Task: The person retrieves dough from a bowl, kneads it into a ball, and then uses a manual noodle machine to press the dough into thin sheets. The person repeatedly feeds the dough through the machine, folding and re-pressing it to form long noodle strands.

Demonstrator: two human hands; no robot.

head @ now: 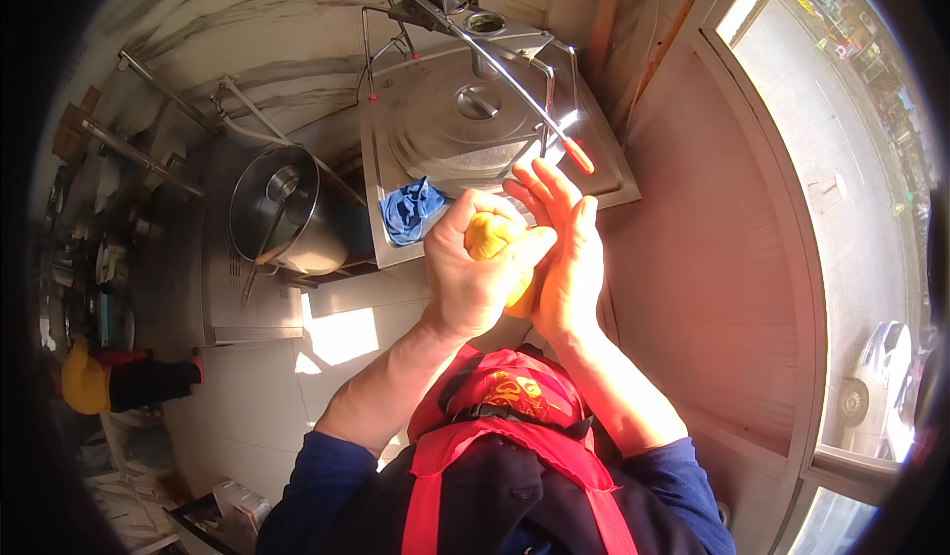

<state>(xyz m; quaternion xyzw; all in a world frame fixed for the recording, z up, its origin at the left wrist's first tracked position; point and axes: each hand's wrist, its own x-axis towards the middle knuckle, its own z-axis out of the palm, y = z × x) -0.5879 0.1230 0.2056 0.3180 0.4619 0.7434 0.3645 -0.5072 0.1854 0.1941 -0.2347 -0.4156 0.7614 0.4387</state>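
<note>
My left hand [471,280] is closed around a lump of soft yellow dough [487,236], which bulges out between the thumb and forefinger. More of the yellow mass shows below, between the two palms. Beside it my right hand [570,258] is raised with its fingers stretched out, its palm turned towards the left hand; whether it touches the dough cannot be made out. Just beyond the hands lies a crumpled blue cloth [410,212] on the near left corner of a stainless steel counter unit [608,197]. A round metal lid [445,128] with a handle covers the unit's middle.
Over the unit stands a metal lever press [497,61] with a red-tipped handle [579,156]. At the left, a deep steel pot [326,251] holds a long-handled ladle [271,232]. A pinkish wall panel [712,258] and a window frame [805,295] bound the right side. Far left, a person in yellow headwear [85,377] is seen.
</note>
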